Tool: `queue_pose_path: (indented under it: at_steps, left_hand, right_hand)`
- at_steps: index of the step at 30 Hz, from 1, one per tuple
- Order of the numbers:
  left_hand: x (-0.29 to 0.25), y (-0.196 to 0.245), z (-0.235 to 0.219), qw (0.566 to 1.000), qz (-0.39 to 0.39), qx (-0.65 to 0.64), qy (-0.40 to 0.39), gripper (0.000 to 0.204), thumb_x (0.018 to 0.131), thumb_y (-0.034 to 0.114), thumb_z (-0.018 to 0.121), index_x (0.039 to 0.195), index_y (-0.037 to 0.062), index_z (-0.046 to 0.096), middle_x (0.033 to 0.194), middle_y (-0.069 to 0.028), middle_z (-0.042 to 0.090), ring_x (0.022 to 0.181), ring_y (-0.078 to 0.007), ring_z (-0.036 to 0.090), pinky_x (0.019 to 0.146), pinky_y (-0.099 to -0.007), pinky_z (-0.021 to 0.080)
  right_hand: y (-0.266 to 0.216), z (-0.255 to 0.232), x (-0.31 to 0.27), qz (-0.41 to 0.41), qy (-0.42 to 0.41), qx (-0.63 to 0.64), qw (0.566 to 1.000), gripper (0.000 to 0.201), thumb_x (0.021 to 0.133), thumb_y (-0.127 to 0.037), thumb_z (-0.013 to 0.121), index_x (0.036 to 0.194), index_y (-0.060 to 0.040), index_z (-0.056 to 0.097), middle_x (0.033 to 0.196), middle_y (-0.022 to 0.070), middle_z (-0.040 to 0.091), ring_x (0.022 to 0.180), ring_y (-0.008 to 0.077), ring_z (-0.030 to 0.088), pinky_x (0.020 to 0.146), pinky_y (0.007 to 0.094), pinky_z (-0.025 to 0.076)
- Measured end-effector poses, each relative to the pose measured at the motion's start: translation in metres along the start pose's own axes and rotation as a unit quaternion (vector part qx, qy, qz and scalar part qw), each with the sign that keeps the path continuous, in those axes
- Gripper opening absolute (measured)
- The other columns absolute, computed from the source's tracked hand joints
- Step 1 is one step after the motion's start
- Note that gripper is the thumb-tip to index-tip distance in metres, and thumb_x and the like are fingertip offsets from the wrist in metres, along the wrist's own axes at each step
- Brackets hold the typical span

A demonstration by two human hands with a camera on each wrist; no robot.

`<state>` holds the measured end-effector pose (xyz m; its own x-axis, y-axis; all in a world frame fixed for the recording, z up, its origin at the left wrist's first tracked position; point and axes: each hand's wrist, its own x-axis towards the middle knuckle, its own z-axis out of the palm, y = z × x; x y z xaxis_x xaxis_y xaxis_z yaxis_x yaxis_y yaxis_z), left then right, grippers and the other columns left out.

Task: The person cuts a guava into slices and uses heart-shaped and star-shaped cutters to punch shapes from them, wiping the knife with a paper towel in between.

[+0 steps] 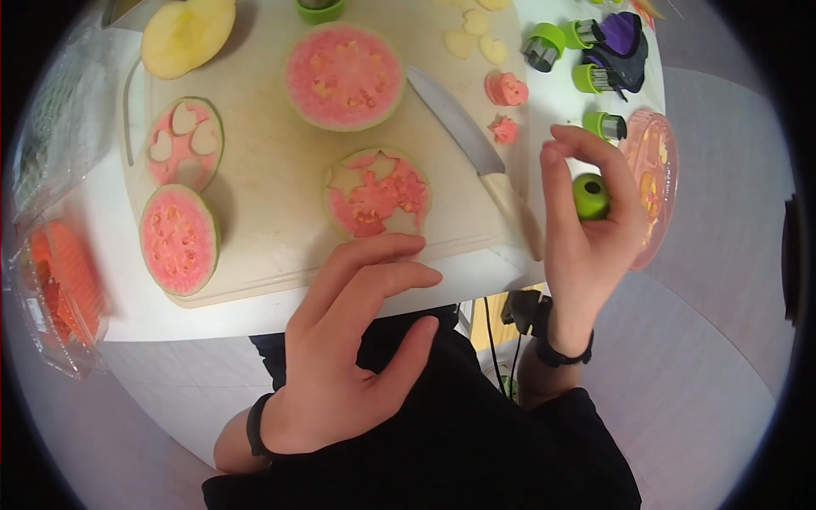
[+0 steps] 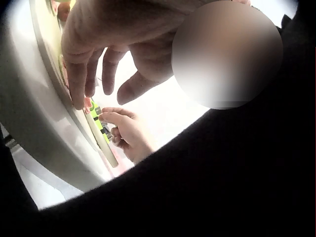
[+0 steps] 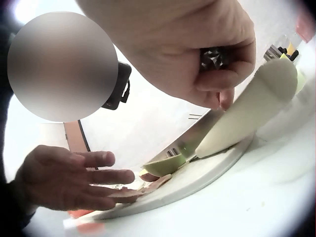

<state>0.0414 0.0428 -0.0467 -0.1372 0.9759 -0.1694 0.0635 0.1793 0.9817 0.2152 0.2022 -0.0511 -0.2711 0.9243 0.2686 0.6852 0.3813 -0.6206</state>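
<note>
My right hand holds a small green-topped cutter in its curled fingers. The cutter's metal end shows in the right wrist view. The tips of that thumb and index finger are close together, right of the board. My left hand is held loosely, fingers spread and a little bent, with nothing in it. Its fingertips are near a pink guava slice with shaped holes cut in it. A knife with a pale handle lies on the board between that slice and my right hand.
On the cutting board are a cut guava half, a large guava piece, a heart-holed slice, a pale yellow half and cut shapes. Several green cutters and a clear tray stand right; plastic-wrapped orange food lies left.
</note>
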Motion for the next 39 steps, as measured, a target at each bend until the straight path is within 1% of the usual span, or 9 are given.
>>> queue_pose_path:
  at_steps: [6,9,16,22,25,29,32,37,39]
  left_hand:
    - [-0.016,0.003,-0.004,0.964,-0.084,-0.252,0.0,0.042,0.089,-0.018,0.063,0.128,-0.0028,0.062,0.148,-0.0176,0.053,0.145,-0.0294,0.055,0.123,-0.0443,0.047]
    - [-0.016,-0.004,-0.002,0.938,-0.082,-0.337,0.013,0.042,0.093,-0.02,0.06,0.132,-0.004,0.061,0.147,-0.0162,0.053,0.149,-0.0281,0.052,0.125,-0.0425,0.043]
    - [-0.013,-0.005,-0.005,0.933,-0.091,-0.347,-0.023,0.038,0.093,-0.016,0.059,0.13,-0.0037,0.061,0.144,-0.0176,0.057,0.148,-0.0291,0.052,0.126,-0.0456,0.041]
    - [-0.014,-0.002,-0.014,0.984,-0.079,-0.146,-0.064,0.035,0.091,-0.014,0.066,0.124,-0.003,0.066,0.142,-0.0179,0.061,0.14,-0.0289,0.06,0.119,-0.0406,0.05]
    - [-0.013,0.008,-0.019,0.997,-0.054,-0.011,-0.05,0.033,0.087,-0.012,0.072,0.119,-0.0015,0.069,0.13,-0.0174,0.068,0.12,-0.0276,0.071,0.102,-0.0353,0.06]
    - [-0.01,0.008,-0.02,0.986,0.011,0.154,0.054,0.034,0.084,-0.01,0.076,0.116,-0.0001,0.071,0.117,-0.0143,0.072,0.091,-0.0221,0.073,0.078,-0.0295,0.06]
    - [-0.004,0.002,-0.021,0.963,0.028,0.236,0.124,0.038,0.083,-0.009,0.078,0.119,0.0008,0.071,0.117,-0.0125,0.072,0.081,-0.0191,0.069,0.067,-0.0284,0.057]
    - [0.007,0.003,-0.022,0.948,0.018,0.288,0.135,0.044,0.084,-0.008,0.078,0.126,0.0027,0.07,0.119,-0.0112,0.07,0.081,-0.0202,0.068,0.068,-0.0295,0.057]
    - [0.008,0.0,-0.022,0.949,0.02,0.283,0.135,0.046,0.084,-0.008,0.078,0.127,0.0031,0.07,0.119,-0.0111,0.07,0.082,-0.0205,0.068,0.069,-0.03,0.057]
  right_hand:
    - [-0.032,-0.014,-0.029,0.099,-0.188,0.109,0.971,0.022,0.093,0.001,0.078,0.115,-0.0014,0.075,0.08,0.0012,0.071,0.071,0.0047,0.06,0.064,0.0226,0.047]
    - [-0.04,-0.009,-0.037,0.166,-0.247,0.143,0.944,0.026,0.095,0.004,0.073,0.12,-0.0015,0.073,0.092,0.0024,0.077,0.083,0.0048,0.065,0.075,0.0211,0.048]
    - [-0.037,0.006,-0.044,0.103,-0.25,0.166,0.948,0.023,0.096,0.006,0.071,0.119,0.0014,0.071,0.094,0.0063,0.076,0.085,0.0097,0.073,0.075,0.0254,0.054]
    - [-0.036,0.011,-0.046,0.062,-0.24,0.132,0.96,0.025,0.093,0.006,0.074,0.117,0.0009,0.072,0.091,0.008,0.074,0.083,0.0153,0.074,0.075,0.0275,0.056]
    - [-0.037,0.012,-0.043,0.005,-0.228,0.079,0.97,0.027,0.087,0.002,0.081,0.113,-0.003,0.074,0.088,0.0112,0.07,0.074,0.0245,0.072,0.065,0.0329,0.055]
    - [-0.032,0.021,-0.037,-0.114,-0.15,0.032,0.982,0.035,0.087,-0.003,0.084,0.119,-0.0038,0.073,0.106,0.0124,0.067,0.069,0.0261,0.068,0.062,0.0349,0.054]
    - [-0.042,0.027,-0.034,-0.098,-0.148,-0.001,0.984,0.041,0.088,-0.006,0.085,0.126,-0.0047,0.071,0.118,0.0128,0.063,0.069,0.0269,0.069,0.061,0.0372,0.054]
    - [-0.056,0.032,-0.03,-0.022,-0.204,-0.023,0.978,0.041,0.091,-0.007,0.082,0.128,-0.0057,0.066,0.119,0.0122,0.059,0.072,0.0289,0.072,0.06,0.0407,0.054]
    - [-0.05,0.036,-0.03,-0.048,-0.193,0.002,0.98,0.036,0.091,-0.006,0.081,0.123,-0.0055,0.066,0.119,0.0124,0.058,0.072,0.0292,0.072,0.06,0.0409,0.054]
